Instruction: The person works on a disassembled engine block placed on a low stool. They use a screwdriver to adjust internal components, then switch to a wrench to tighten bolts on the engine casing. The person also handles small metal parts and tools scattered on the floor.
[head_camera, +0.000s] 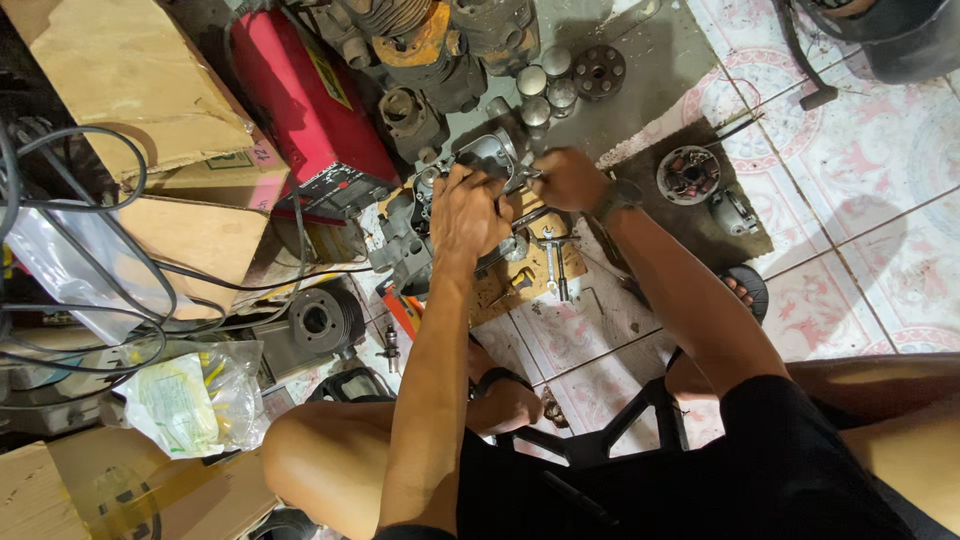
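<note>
Grey cast-metal engine casing (420, 235) on the floor feels heavy, stiff, oily (likely slippery), so my left hand (470, 212) clamps its top edge while my right hand (568, 178) pinches a small fitting.

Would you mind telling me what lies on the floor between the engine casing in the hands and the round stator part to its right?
In the head view, only bare dark mat lies between the engine casing and the round stator part.
</note>
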